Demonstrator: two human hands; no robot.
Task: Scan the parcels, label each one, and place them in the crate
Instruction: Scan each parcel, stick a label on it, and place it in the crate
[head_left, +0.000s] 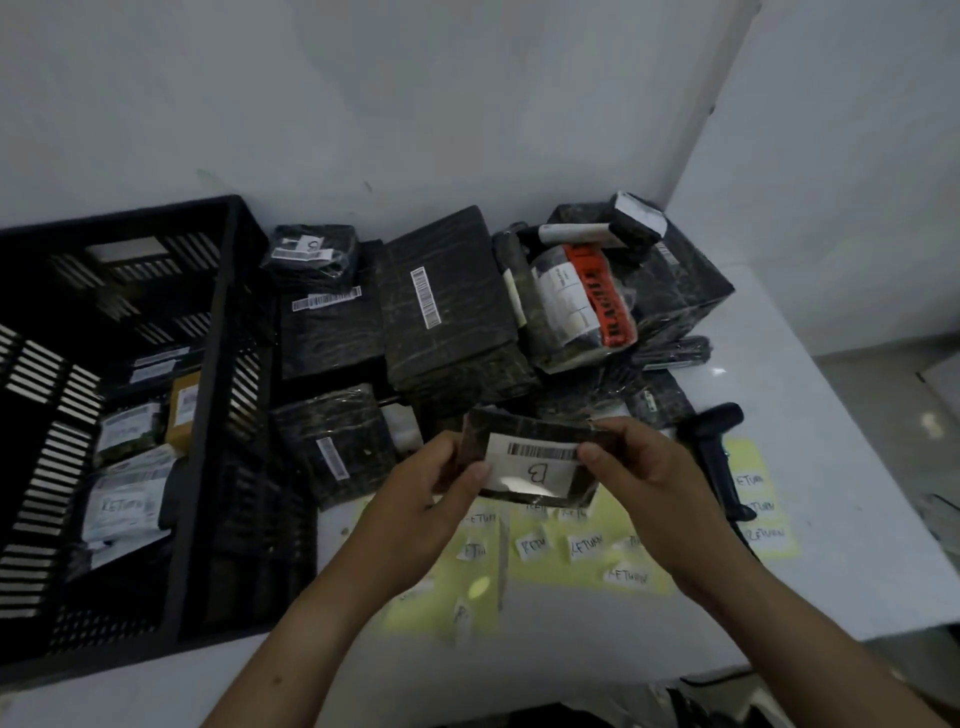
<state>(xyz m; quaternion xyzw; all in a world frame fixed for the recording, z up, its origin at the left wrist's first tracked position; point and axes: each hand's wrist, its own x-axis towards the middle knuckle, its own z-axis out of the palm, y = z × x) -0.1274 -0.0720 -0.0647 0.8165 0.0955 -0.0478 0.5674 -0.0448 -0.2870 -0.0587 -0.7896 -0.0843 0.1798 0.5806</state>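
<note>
Small black-wrapped parcel (530, 467), held above the yellow label sheets (571, 561), label face up: barcode strip, handwritten "B". Black slatted crate (208, 415) left of it holds several labelled parcels; one reads "RETURN". Unsorted black parcels (447, 306) piled behind it.

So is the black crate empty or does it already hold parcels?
Partly filled: several labelled parcels lie in the crate, one marked RETURN.

Glossy plastic-wrapped parcel (530, 467), matt paper label (535, 465); slotted plastic crate (228, 322).
</note>
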